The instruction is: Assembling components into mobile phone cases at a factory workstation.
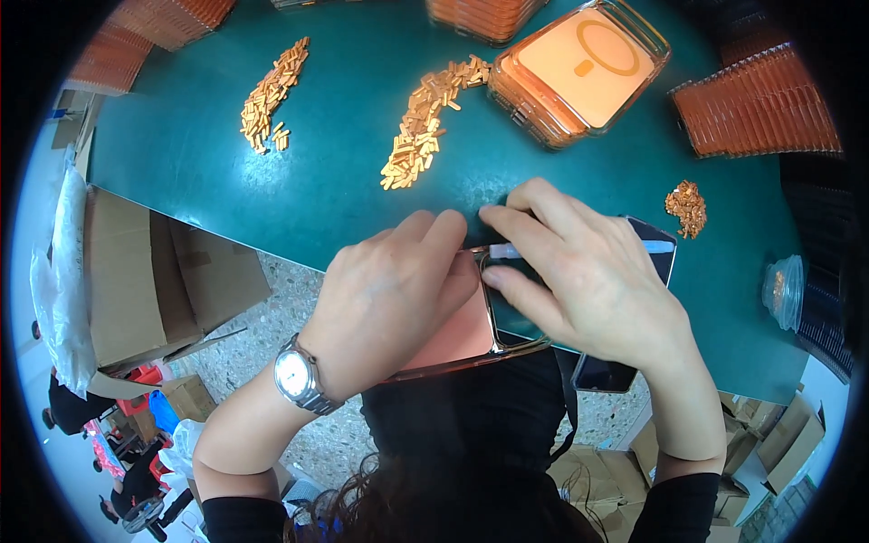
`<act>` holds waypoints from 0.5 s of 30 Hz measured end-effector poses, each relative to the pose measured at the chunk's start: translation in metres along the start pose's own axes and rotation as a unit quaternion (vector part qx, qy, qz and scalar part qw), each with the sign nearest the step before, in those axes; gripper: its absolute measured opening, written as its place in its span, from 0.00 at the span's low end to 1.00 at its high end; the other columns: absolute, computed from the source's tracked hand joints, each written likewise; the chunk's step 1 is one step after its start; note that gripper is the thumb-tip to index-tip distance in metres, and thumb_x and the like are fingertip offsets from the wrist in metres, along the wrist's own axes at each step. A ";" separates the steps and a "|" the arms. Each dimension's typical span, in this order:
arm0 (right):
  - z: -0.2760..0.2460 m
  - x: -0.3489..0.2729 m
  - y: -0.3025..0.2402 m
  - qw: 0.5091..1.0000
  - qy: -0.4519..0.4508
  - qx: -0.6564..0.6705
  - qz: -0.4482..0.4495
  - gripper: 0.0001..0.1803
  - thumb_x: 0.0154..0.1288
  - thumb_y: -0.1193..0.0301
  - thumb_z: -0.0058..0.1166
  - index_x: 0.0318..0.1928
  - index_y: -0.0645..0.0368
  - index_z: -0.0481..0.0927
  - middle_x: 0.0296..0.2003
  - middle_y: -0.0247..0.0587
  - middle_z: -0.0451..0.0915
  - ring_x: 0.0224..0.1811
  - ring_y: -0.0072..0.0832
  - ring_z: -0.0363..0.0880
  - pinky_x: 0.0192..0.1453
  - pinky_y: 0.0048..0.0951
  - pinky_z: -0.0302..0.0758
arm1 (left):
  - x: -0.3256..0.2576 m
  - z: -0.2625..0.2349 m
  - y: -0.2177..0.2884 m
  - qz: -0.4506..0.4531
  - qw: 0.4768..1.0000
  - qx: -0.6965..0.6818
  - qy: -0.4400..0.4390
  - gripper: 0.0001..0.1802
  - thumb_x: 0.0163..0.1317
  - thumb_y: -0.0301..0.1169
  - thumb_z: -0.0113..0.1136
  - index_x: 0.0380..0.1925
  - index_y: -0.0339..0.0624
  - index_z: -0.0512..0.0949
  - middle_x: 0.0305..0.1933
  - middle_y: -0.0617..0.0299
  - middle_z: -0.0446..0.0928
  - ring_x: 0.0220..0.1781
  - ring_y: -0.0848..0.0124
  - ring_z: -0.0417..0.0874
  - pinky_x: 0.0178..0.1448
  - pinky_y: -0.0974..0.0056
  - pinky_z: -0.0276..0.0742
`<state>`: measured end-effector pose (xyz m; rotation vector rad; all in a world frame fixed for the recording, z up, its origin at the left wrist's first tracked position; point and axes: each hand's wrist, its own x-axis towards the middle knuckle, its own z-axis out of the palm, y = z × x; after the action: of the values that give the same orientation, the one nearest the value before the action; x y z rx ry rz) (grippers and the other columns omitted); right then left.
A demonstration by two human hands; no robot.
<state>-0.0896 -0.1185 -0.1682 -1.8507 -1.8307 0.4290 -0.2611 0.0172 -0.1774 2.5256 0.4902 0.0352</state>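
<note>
Left hand (389, 294): lies over the orange phone case (453, 335), fingers together and pressed on its upper edge, wristwatch (297, 376) on the wrist at 7 o'clock of it
Right hand (588, 271): at 3 o'clock of the left, thumb and forefinger pinched on a thin white tool (507, 252) at the case's camera cut-out
Phone case: at the near edge of the green table (317, 181), back up, partly hidden by both hands
Dark phone (615, 371): under the right hand, overhanging the table edge
Clear tray (579, 77): at 12 o'clock, holds a stack of orange cases
Loose gold pieces (425, 122): two heaps at 11 o'clock, a small one (688, 208) at 2
Plastic cup (783, 290): at 3 o'clock, contents unclear
Cardboard box (145, 281): at 9 o'clock, open, on the floor
</note>
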 end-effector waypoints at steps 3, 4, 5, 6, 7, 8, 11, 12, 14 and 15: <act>0.004 -0.004 -0.005 0.998 -0.009 -0.047 0.038 0.17 0.65 0.72 0.66 0.53 0.66 0.84 0.45 0.40 0.80 0.44 0.39 0.83 0.42 0.38 0.83 | -0.002 0.001 -0.001 -0.004 1.000 -0.009 0.004 0.09 0.71 0.31 0.64 0.37 0.41 0.74 0.36 0.52 0.80 0.31 0.47 0.83 0.34 0.48 0.78; 0.007 -0.004 -0.005 0.996 -0.019 -0.089 0.011 0.17 0.65 0.72 0.67 0.52 0.66 0.84 0.45 0.39 0.80 0.44 0.36 0.82 0.41 0.36 0.83 | -0.002 0.000 -0.001 -0.001 1.000 -0.010 0.007 0.09 0.71 0.31 0.64 0.37 0.41 0.74 0.36 0.52 0.80 0.31 0.47 0.83 0.34 0.49 0.78; 0.011 -0.005 -0.005 0.991 -0.030 -0.131 -0.016 0.17 0.64 0.71 0.67 0.52 0.66 0.85 0.44 0.38 0.80 0.44 0.34 0.82 0.40 0.34 0.83 | -0.002 0.000 -0.001 0.000 1.000 -0.009 0.006 0.09 0.71 0.31 0.64 0.37 0.41 0.74 0.36 0.52 0.80 0.31 0.47 0.83 0.34 0.49 0.78; 0.015 -0.004 -0.003 0.989 -0.014 -0.148 -0.029 0.17 0.63 0.72 0.67 0.51 0.64 0.86 0.42 0.37 0.80 0.41 0.33 0.80 0.39 0.32 0.82 | -0.002 0.000 -0.001 0.000 1.000 -0.009 0.005 0.09 0.71 0.31 0.64 0.37 0.41 0.74 0.36 0.52 0.80 0.31 0.47 0.83 0.34 0.49 0.78; 0.017 -0.004 -0.003 0.989 -0.013 -0.147 -0.028 0.17 0.63 0.72 0.67 0.51 0.64 0.86 0.42 0.37 0.80 0.41 0.33 0.80 0.39 0.32 0.82 | -0.003 0.000 -0.001 0.000 1.000 -0.009 0.005 0.09 0.71 0.31 0.64 0.37 0.41 0.73 0.36 0.52 0.80 0.31 0.47 0.83 0.34 0.49 0.78; 0.019 -0.004 -0.004 0.989 0.018 -0.141 -0.035 0.10 0.58 0.72 0.64 0.40 0.61 0.83 0.39 0.36 0.76 0.40 0.31 0.79 0.36 0.31 0.83 | -0.004 0.000 -0.001 0.000 1.000 -0.008 0.004 0.09 0.71 0.31 0.64 0.37 0.41 0.73 0.36 0.52 0.80 0.31 0.47 0.83 0.34 0.49 0.78; 0.026 -0.003 -0.007 0.990 0.060 -0.124 -0.025 0.05 0.51 0.73 0.62 0.30 0.57 0.80 0.35 0.34 0.73 0.39 0.28 0.79 0.32 0.29 0.84 | -0.004 0.003 0.001 -0.001 1.000 -0.007 0.020 0.09 0.71 0.30 0.65 0.37 0.40 0.73 0.36 0.51 0.81 0.33 0.47 0.84 0.35 0.49 0.78; 0.027 -0.003 -0.009 0.991 0.072 -0.115 -0.007 0.05 0.50 0.73 0.62 0.29 0.57 0.80 0.34 0.34 0.73 0.38 0.28 0.78 0.32 0.29 0.83 | -0.004 0.004 0.002 -0.007 1.000 -0.010 0.026 0.09 0.71 0.30 0.65 0.37 0.39 0.73 0.36 0.51 0.81 0.34 0.46 0.84 0.35 0.49 0.79; 0.028 -0.004 -0.010 0.990 0.079 -0.116 -0.002 0.05 0.50 0.73 0.62 0.29 0.56 0.79 0.34 0.33 0.73 0.39 0.28 0.78 0.32 0.29 0.83 | -0.004 0.006 0.003 -0.005 0.999 -0.016 0.030 0.09 0.70 0.29 0.65 0.37 0.39 0.73 0.36 0.50 0.81 0.34 0.46 0.85 0.36 0.49 0.79; 0.026 -0.004 -0.009 0.989 0.087 -0.119 0.002 0.05 0.50 0.73 0.62 0.29 0.56 0.79 0.34 0.33 0.73 0.39 0.28 0.78 0.32 0.29 0.83 | -0.002 0.006 0.002 0.006 0.999 -0.003 0.034 0.11 0.70 0.31 0.66 0.36 0.40 0.73 0.34 0.52 0.80 0.34 0.48 0.85 0.36 0.49 0.80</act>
<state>-0.1120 -0.1198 -0.1855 -1.9772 -1.8233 0.0483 -0.2613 0.0119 -0.1815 2.5271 0.5014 0.1271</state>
